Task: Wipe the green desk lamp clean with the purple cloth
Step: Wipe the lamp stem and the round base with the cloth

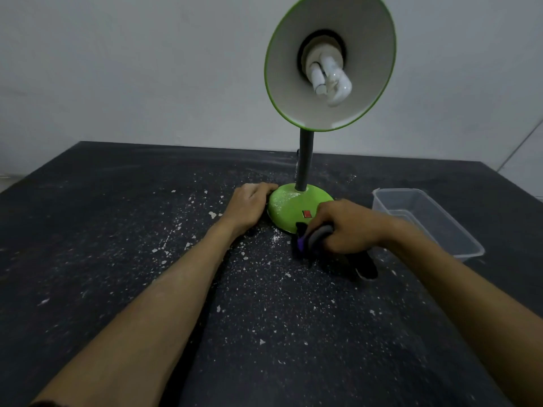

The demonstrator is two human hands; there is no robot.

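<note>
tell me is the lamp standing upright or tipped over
Upright: the lamp has its green base flat on the table, with its dark neck rising straight to the shade.

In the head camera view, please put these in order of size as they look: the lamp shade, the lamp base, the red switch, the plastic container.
1. Lamp shade, though it sits nearest the camera
2. Plastic container
3. Lamp base, partly hidden by the right hand
4. Red switch

Bare room, kind unclear: plain white wall (pixel 132 69) across upper frame, dark table (pixel 264 318) speckled with white flakes, clear plastic tub (pixel 426 218) at right.
</note>
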